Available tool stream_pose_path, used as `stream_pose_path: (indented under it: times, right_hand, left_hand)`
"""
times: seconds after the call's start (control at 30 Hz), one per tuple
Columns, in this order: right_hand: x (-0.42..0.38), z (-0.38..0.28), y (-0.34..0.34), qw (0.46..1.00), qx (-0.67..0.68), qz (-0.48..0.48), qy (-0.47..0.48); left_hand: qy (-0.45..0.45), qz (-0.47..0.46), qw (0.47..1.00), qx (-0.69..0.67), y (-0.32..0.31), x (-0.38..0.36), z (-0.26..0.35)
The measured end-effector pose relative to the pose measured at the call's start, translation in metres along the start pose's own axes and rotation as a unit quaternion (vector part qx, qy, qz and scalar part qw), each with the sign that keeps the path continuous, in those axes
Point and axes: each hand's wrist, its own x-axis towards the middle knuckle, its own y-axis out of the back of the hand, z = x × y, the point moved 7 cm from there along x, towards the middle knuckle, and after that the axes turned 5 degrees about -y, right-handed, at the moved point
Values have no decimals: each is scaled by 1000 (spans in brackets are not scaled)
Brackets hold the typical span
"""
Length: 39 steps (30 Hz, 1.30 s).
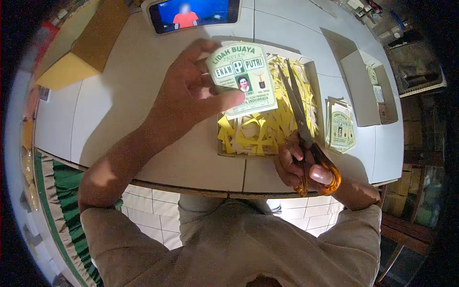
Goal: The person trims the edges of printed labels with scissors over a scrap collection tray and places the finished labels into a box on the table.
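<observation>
Between thumb and fingers my left hand holds up a pale green printed label with a rounded top. My right hand has its fingers through the amber handles of a pair of scissors. The blades point up and away, slightly apart, just right of the label and not touching it. Beneath both is a shallow box of yellow and white paper strips, partly hidden by the label. A stack of similar labels lies to the right of the box.
A phone or tablet showing a video stands at the back of the tiled table. An open cardboard box is at the back left. On the right sits a grey box with more labels inside.
</observation>
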Motion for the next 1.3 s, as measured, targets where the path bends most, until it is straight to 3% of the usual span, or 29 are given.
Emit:
stream_pose_path:
  times: [0.03,0.1,0.2,0.3,0.43,0.63,0.73,0.8,0.93,1.03,1.13,1.2,1.3]
  right_hand:
    - [-1,1,1,1000,4,6,-6]
    - [-1,3,2,1000,10,3,-6]
    - [-1,2,0,1000,15,-4,-5]
    - [-1,2,-2,1000,15,-10,1]
    - [-2,3,-1,1000,6,-10,4]
    - [-4,3,-3,1000,-4,-3,-19]
    - [-2,1,-7,1000,-4,-19,18]
    - [-3,5,-5,999,-28,-26,29]
    - [-2,1,-15,991,-60,-72,94]
    - [-5,-4,-18,983,-160,-80,50]
    - [-7,8,-20,985,-124,-104,57]
    - [-8,12,-18,983,-128,-117,60]
    - [-10,14,-18,977,-159,-134,54]
  left_hand:
    - [1,0,1000,1,-2,-1,2]
    - [-5,13,983,-183,-10,-1,11]
    - [44,-27,985,-163,-13,1,17]
    - [28,-49,993,-105,-15,3,19]
    - [46,-18,995,-90,-14,1,16]
    - [17,-7,984,-179,-11,-1,11]
    - [55,11,973,-224,-10,-2,6]
    - [65,15,992,-105,-7,-3,1]
    - [31,24,996,-80,-10,-5,7]
    - [62,51,991,-111,-9,-7,2]
    - [130,43,981,-140,-12,-11,-4]
    - [88,79,964,-239,-15,-10,-3]
    - [30,81,974,-209,-16,-11,2]
